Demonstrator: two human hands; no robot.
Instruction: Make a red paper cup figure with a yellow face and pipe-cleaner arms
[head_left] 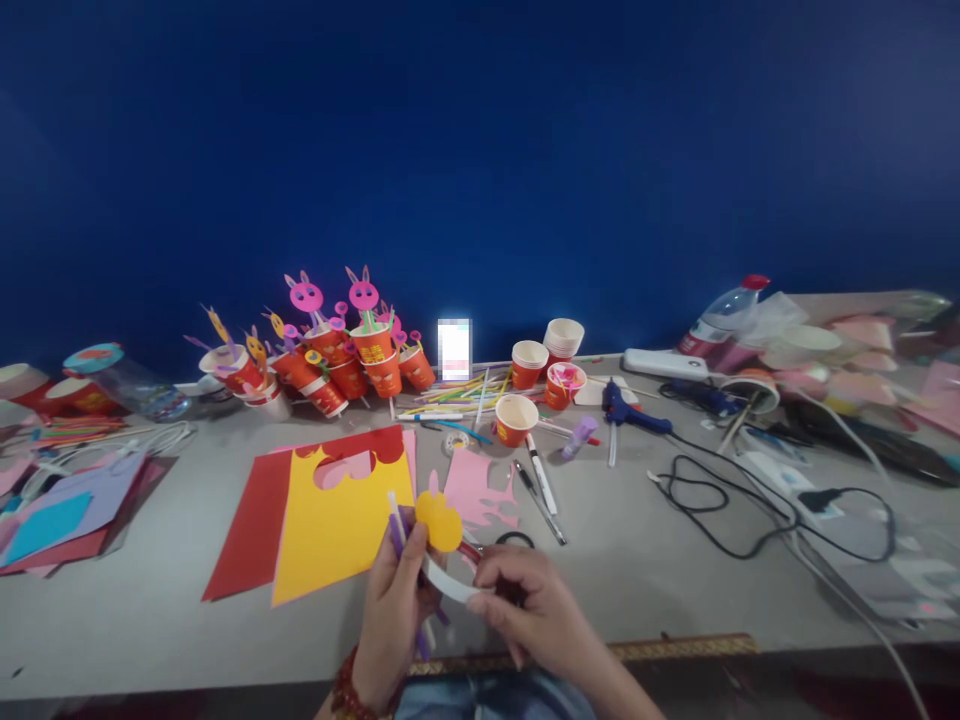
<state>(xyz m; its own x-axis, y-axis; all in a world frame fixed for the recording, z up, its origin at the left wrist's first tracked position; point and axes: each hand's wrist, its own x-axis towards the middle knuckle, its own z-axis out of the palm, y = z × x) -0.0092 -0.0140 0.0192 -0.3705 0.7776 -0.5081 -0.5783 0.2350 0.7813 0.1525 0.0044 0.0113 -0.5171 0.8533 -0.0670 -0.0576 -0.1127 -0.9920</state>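
Head view. The left grip (395, 585), lower center of the frame, is closed on a yellow paper shape (441, 524) together with purple and white sticks (397, 522). The paper shape faces upward above the thumb. The right grip (534, 600), lower center and slightly right, is closed on one end of a white strip (448, 582); the strip curves across the gap between both grips, its other end at the left thumb. A black ring (514, 540) shows just above the right grip.

The front edge of the tabletop (615, 560) crosses the bottom of the frame, below both grips. Its rear edge meets a blue wall (480, 180).

Left of the left grip: a yellow sheet (334, 535) overlaps a red sheet (247, 530); the lower right corner of the yellow sheet is hidden behind the left grip. Above the grips: pink paper (474, 478), a white marker (541, 478) and a paper cup (516, 420) limit the room toward the center.

Right of the right grip: gray surface extends to a black cable (739, 555), giving wider lateral room. A blue glue gun (634, 413) bounds this area above.
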